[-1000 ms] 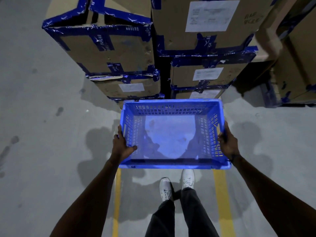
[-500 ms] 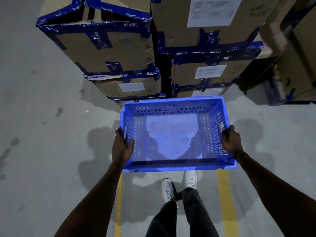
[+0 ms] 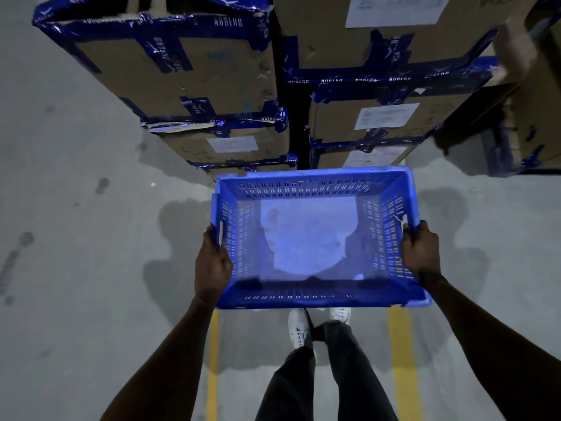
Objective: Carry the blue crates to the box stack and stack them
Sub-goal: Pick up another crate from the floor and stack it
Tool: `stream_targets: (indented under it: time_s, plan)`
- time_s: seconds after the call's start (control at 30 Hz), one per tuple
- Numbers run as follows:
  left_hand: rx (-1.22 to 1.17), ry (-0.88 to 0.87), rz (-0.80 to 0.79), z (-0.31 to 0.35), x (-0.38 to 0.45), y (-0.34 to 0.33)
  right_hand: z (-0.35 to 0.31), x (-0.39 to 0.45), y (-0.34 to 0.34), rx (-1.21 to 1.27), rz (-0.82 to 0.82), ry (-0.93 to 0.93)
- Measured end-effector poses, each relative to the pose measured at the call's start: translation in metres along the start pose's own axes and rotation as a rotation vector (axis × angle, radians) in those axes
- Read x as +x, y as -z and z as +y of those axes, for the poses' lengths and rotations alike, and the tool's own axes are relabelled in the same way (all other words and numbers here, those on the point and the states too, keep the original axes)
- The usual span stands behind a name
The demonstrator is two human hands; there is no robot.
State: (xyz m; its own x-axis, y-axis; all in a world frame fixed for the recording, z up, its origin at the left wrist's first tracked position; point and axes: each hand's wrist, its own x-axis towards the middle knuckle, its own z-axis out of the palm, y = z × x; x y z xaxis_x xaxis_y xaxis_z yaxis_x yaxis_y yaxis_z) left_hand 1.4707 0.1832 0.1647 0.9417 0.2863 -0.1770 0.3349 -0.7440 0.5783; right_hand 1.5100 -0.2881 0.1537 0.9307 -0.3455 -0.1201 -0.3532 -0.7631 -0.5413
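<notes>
An empty blue slotted crate (image 3: 312, 180) hangs level in front of me, above the grey floor. My left hand (image 3: 212, 265) grips its left rim, and my right hand (image 3: 420, 250) grips its right rim. Directly beyond the crate's far edge rises the box stack (image 3: 209, 74), two columns of brown cardboard boxes bound with blue tape. The crate's far rim nearly meets the lowest boxes in this view. No other crate is in sight.
More cardboard boxes (image 3: 534, 117) stand at the right, with a dark gap beside them. Two yellow floor lines (image 3: 402, 360) run under me, and my white shoes (image 3: 299, 329) stand between them. Open concrete floor (image 3: 76, 238) spreads to the left.
I have stepped closer to the box stack, which now looms larger. The crate has stayed in both hands, and my left thumb has shifted from inside the crate onto its rim.
</notes>
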Motion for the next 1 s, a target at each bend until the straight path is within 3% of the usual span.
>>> stream_targets:
  time_s: [1.0]
  plan:
    - [0.024,0.028,0.018,0.007,-0.003,-0.003,-0.007,-0.003,0.003,-0.033,0.041,0.022]
